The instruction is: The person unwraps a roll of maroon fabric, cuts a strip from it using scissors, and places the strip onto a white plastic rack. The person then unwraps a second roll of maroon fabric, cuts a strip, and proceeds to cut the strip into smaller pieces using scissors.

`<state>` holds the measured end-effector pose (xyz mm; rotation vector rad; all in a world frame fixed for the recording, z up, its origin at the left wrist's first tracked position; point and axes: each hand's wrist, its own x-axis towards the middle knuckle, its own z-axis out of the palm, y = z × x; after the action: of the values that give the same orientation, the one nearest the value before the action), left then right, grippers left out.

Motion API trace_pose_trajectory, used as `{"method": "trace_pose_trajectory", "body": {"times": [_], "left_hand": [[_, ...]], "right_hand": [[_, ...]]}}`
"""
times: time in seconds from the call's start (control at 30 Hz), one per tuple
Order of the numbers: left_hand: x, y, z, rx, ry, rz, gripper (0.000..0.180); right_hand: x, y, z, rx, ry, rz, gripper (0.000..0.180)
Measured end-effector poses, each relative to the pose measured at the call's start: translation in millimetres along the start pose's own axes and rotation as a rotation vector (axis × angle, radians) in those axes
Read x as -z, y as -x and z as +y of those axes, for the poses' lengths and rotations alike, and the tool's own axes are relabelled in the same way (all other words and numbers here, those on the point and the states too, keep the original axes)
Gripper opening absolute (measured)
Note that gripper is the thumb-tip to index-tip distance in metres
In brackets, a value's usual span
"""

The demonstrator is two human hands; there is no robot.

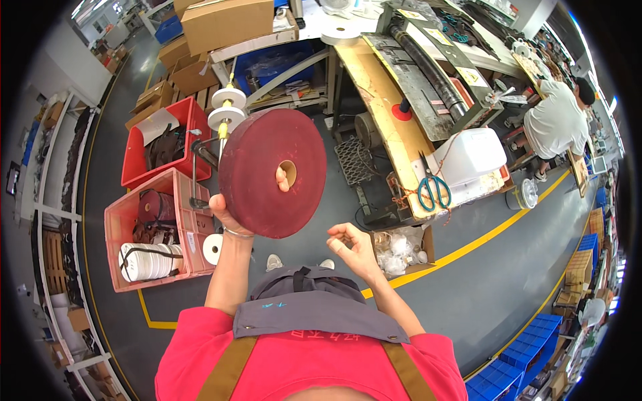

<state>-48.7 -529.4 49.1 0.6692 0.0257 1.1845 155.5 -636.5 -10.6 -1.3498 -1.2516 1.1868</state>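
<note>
My left hand holds up a large dark red roll of tape, a flat disc with a pale core; one fingertip pokes through the core hole. The roll hangs in front of a metal stand with white spools on a vertical spindle. To the right and lower, my right hand is empty, palm up, with the fingers loosely curled, apart from the roll.
Two red crates on the floor at left hold dark rolls and white tape rolls. A workbench at right carries a machine, blue-handled scissors and a white container. A cardboard box sits below it. Another person works at far right.
</note>
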Motion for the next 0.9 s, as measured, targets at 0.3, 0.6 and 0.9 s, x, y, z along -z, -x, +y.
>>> {"method": "trace_pose_trajectory", "body": {"times": [0.3,0.6,0.9], "left_hand": [[-2,-6,7,-0.084,-0.030,-0.148,0.088],[-3,-21,-13,-0.037,0.155,-0.094,0.081],[-11,-26,-13,0.032,-0.069,-0.170,0.082]], "right_hand": [[163,-31,64,0.163,1.111,0.693,0.011],[194,-71,96,-0.138,1.344,0.562,0.021],[215,-74,81,-0.310,1.299,0.461,0.021]]}}
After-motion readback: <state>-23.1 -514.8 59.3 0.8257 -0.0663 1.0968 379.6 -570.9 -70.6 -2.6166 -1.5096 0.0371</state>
